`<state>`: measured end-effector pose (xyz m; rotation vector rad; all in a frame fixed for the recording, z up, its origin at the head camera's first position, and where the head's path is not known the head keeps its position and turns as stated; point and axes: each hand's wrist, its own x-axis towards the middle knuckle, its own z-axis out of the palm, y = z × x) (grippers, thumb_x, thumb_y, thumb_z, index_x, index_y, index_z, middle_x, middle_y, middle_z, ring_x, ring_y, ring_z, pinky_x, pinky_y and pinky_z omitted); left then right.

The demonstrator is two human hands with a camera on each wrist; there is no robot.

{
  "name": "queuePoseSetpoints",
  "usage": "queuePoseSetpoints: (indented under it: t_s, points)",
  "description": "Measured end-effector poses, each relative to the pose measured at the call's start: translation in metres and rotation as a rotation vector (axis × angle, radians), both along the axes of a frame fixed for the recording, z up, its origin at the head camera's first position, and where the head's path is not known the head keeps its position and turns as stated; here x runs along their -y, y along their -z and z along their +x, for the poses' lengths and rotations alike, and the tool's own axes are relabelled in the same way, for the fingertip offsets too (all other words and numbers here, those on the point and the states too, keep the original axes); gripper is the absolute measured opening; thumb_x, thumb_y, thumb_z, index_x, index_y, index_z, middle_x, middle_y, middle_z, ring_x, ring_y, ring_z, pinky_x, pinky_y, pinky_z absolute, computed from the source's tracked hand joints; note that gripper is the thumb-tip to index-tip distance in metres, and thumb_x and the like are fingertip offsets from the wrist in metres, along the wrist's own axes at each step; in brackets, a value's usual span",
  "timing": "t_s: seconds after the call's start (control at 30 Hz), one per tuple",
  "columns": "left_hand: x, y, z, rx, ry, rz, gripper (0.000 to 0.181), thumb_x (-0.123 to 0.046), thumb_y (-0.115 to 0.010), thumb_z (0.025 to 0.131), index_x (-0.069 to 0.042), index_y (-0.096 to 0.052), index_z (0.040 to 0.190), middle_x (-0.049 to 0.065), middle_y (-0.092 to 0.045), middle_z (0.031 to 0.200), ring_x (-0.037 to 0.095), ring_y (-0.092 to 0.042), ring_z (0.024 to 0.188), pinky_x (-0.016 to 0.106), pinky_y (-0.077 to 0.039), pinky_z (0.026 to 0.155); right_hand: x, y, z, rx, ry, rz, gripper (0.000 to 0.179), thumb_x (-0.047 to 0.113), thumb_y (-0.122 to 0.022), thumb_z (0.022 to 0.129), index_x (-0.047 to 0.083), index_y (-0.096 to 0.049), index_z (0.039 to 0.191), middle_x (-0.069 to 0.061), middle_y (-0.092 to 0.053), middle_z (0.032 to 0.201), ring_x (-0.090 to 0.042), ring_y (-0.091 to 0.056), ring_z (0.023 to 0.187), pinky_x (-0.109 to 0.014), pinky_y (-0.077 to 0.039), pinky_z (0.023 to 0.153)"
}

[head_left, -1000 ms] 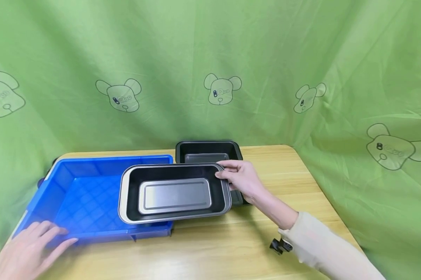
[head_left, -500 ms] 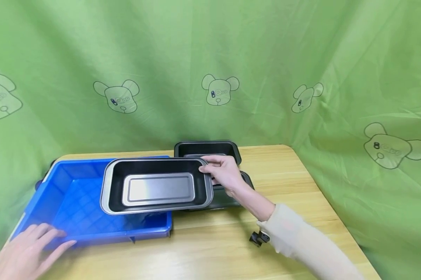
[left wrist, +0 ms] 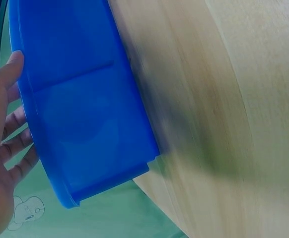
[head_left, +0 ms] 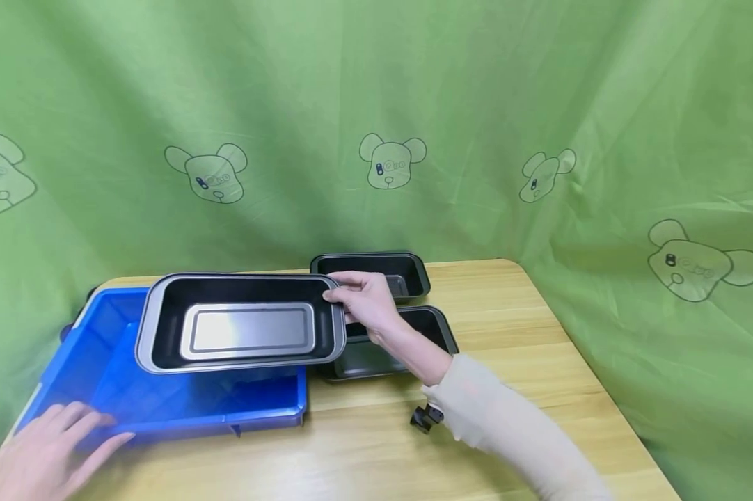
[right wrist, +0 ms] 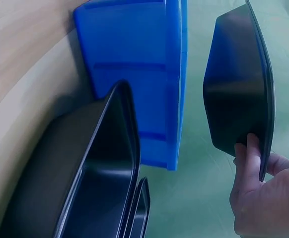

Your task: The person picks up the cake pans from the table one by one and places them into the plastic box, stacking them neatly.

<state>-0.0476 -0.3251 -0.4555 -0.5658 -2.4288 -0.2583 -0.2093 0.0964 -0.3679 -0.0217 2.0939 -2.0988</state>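
My right hand [head_left: 367,303] pinches the right end rim of a dark loaf pan [head_left: 248,327], thumb inside and fingers beneath. The pan hangs tilted above the blue plastic bin [head_left: 264,419], its inside facing me; in the right wrist view the loaf pan [right wrist: 236,82] shows its dark underside, apart from the bin. At the bin's front left corner, my left hand [head_left: 53,449] holds the rim, with the thumb outside and the fingers over the edge. The left wrist view shows its thumb at the rim of the bin [left wrist: 80,114] and the fingers partly hidden behind the wall.
Two more dark loaf pans stand on the wooden table [head_left: 514,334] right of the bin: a rear pan [head_left: 408,268] and a nearer pan [head_left: 364,358], partly hidden by my right arm. A green curtain [head_left: 464,83] hangs behind and at both sides.
My right hand has carried the loaf pan left and slightly up, from over the bin's right edge to above the bin. More of the nearer pan shows. The left hand stays at the rim.
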Motion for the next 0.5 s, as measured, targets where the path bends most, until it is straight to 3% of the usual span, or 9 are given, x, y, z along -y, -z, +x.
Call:
queuePoseSetpoints:
  t_s: [0.17,0.27,0.5]
  points:
    - [-0.002,0.002,-0.001,-0.045,0.023,0.023,0.071,-0.083,-0.038,0.097,-0.023,-0.071,0.077,-0.010,-0.061,0.071,0.021,-0.055,0.065,0.030,-0.042,0.062,0.015,0.002,-0.004,0.003,-0.005,-0.015,0.044,-0.005,-0.074,0.087,0.000,-0.072,0.130,0.002,-0.077,0.081,-0.003,-0.066,0.052,-0.019,-0.054,0.047]
    - [-0.002,0.003,-0.001,-0.049,0.014,0.023,0.070,-0.084,-0.039,0.097,-0.025,-0.071,0.077,-0.011,-0.062,0.072,0.022,-0.057,0.066,0.031,-0.043,0.063,0.024,0.003,-0.005,-0.003,-0.003,-0.022,0.042,-0.006,-0.074,0.087,0.000,-0.073,0.129,0.001,-0.076,0.080,-0.002,-0.062,0.049,-0.018,-0.051,0.045]
    - [0.001,0.004,-0.002,-0.023,0.017,0.018,0.063,-0.086,-0.053,0.090,-0.026,-0.071,0.078,-0.011,-0.063,0.073,0.023,-0.058,0.067,0.031,-0.044,0.064,0.045,0.008,-0.008,0.011,0.006,-0.039,0.039,-0.006,-0.075,0.085,0.001,-0.075,0.124,0.001,-0.074,0.077,-0.002,-0.054,0.044,-0.017,-0.045,0.042]
